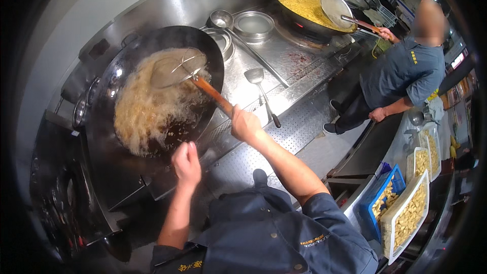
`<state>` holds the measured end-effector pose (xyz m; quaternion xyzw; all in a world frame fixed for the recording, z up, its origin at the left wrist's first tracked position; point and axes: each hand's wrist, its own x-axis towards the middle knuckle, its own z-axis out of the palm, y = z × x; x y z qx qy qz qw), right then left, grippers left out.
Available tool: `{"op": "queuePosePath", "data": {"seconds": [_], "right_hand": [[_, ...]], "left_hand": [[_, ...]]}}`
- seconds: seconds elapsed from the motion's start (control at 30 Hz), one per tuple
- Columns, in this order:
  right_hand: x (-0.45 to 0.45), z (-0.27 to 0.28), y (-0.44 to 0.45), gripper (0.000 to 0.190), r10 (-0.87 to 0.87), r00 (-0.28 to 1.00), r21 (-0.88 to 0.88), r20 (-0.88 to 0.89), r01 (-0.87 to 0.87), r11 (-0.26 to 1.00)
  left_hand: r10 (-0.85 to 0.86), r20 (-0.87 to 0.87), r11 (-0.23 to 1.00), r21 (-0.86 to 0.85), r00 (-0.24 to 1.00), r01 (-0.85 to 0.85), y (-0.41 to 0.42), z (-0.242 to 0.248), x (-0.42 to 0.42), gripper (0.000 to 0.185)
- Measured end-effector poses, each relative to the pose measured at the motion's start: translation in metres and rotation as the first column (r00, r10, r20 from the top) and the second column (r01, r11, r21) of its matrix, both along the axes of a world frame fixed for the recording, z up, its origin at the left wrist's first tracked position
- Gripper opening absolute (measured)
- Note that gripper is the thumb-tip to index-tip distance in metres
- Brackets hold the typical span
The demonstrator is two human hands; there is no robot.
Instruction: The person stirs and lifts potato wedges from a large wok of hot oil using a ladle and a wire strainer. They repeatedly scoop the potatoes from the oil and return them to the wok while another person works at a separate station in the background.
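Observation:
My right hand (246,123) grips the wooden handle of a round wire-mesh skimmer (171,71). The skimmer's head lies over a large dark wok (213,53), in which oil or another liquid bubbles with pale foam (142,110); what is under the foam cannot be made out. My left hand (187,163) is closed near the wok's front rim. Whether it holds anything, such as part of the rim, is not clear. To the right of the wok a metal wok spatula (259,87) lies on the steel range, its handle pointing towards me.
A ladle (222,19) rests across the range beside a metal pot (253,26). At the back right, a co-worker (403,72) holds another skimmer over a second wok (304,23) of yellow food. Blue (368,210) and white (385,232) baskets of cut pieces stand on the right.

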<state>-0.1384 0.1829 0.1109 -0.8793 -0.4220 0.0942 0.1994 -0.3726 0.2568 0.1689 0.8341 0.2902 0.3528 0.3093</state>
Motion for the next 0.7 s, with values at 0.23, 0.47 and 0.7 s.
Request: {"op": "queuePosePath", "data": {"seconds": [0.23,0.47,0.7], "right_hand": [[-0.033,0.028,-0.058,0.057,0.234,0.930,0.093,-0.283,-0.216,0.972],[-0.027,0.019,-0.148,0.080,0.501,0.735,0.562,-0.458,-0.197,0.803],[0.058,-0.051,-0.245,0.068,0.175,0.522,0.120,-0.835,-0.137,0.983]], "left_hand": [[0.124,0.152,0.574,-0.817,0.981,0.054,-0.070,-0.068,0.051,0.056],[0.273,0.211,0.025,-0.977,0.939,0.212,-0.088,-0.070,0.104,0.035],[0.447,0.347,0.056,-0.931,0.825,0.361,-0.103,-0.056,0.157,0.032]]}}
